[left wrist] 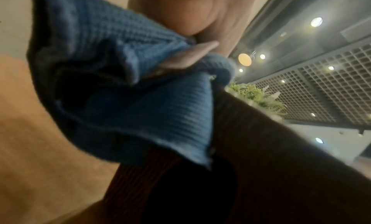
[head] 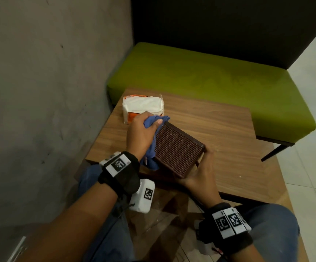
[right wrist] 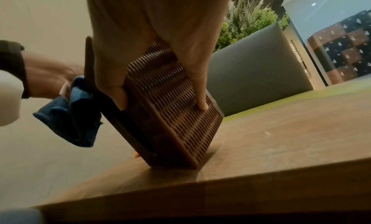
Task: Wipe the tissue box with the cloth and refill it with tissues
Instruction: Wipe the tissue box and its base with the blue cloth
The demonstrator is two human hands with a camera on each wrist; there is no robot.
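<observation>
The brown tissue box (head: pixel 178 148) is held up on one end on the wooden counter (head: pixel 219 120), near its front edge. It is tipped over to one side, and only its bottom end touches the wood. Its sides are covered in thin ribs. In the right wrist view, a long dark slot is seen in one face of the box.

The box is held by the right hand (head: pixel 200 178) from the near side. The grip of this hand is clamped on the box: the thumb is pressed on one ribbed face and the fingers (right wrist: pixel 200 90) are curled round the other.

A blue cloth (head: pixel 152 133) is bunched up in the left hand (head: pixel 140 137). The grip of this hand is clamped on the cloth, with the thumb on top of it. The cloth is pressed against the left side and top corner of the box, and some of it hangs down loose below the hand.

A white and orange pack of tissues (head: pixel 143 106) is lying flat at the far left corner of the counter, just behind the left hand. It is not touched by the box.

A green bench seat (head: pixel 210 76) with a dark back is seen behind the counter, and a grey wall (head: pixel 49 82) is on the left.
</observation>
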